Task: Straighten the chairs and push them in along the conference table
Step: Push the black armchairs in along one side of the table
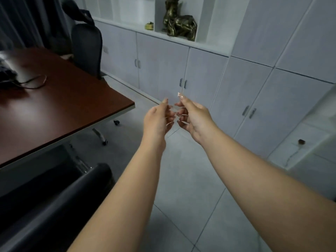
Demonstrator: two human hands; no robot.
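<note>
From the head view, we see both arms stretched forward over the tiled floor (pixel 181 179), with the two hands close together in mid-air, well clear of any furniture. Our left hand (pixel 158 120) has its fingers (pixel 170 118) loosely curled and slightly spread, thumb raised, holding nothing. Our right hand (pixel 192 117) mirrors it: fingers loosely curled inward, index finger pointing up, nothing in its grip. The fingertips of the two hands nearly meet, but we cannot tell whether they touch.

To the left stands the conference table, its reddish-brown tabletop (pixel 63 106) reaching a corner near the middle of the frame. One chair (pixel 54 206), black, sits at the lower left with its backrest toward us and its seat tucked under the table's near edge. A second chair (pixel 87 50), dark with a mesh back, stands at the far end of the table, turned at an angle to it and close to the cabinets.

On the tabletop's left side lies a dark bundle with a thin cord (pixel 36 82) looping out of it. Under the table a wheeled leg (pixel 100 135) shows. Pale cabinets (pixel 163 70) line the far wall, and on the shelf above them sit a bronze-coloured statue (pixel 179 24) and a small yellow object (pixel 149 26).
</note>
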